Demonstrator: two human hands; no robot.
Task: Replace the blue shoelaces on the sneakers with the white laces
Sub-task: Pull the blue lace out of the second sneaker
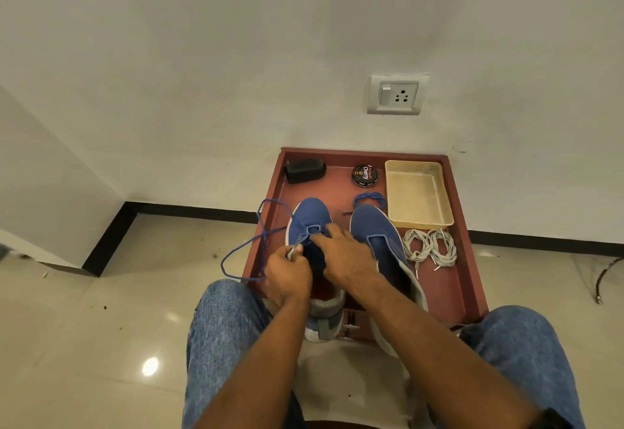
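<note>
Two blue sneakers stand on a red-brown tray table (454,280). My left hand (287,276) pinches the blue lace (243,246) of the left sneaker (310,216) near its eyelets; the lace loops out over the tray's left edge. My right hand (341,253) rests on that shoe's tongue, fingers curled at the eyelets. The right sneaker (374,229) has no lace in it. A removed blue lace (369,197) lies coiled beyond its toe. Two coiled white laces (430,248) lie to the right of the shoes.
A cream plastic tray (418,192), a round shoe polish tin (364,175) and a black brush (305,169) sit at the back of the tray table, against the wall. My knees in jeans flank the table's near edge. Tiled floor lies left and right.
</note>
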